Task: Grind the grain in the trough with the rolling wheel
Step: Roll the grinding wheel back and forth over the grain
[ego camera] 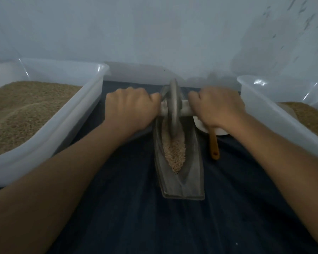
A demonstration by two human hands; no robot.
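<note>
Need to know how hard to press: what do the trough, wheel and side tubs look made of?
Trough: likely metal, dull grey with a faint sheen.
Wheel: looks the same grey metal, thin-edged disc; its axle is paler, material unclear.
Tubs: translucent white plastic, glossy glints on the rims.

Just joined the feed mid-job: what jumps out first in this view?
Dead centre, the rolling wheel stands upright in the metal trough, over the grain. The left hand and right hand grip its axle on either side. A big tub of brown grain fills the left.
</note>
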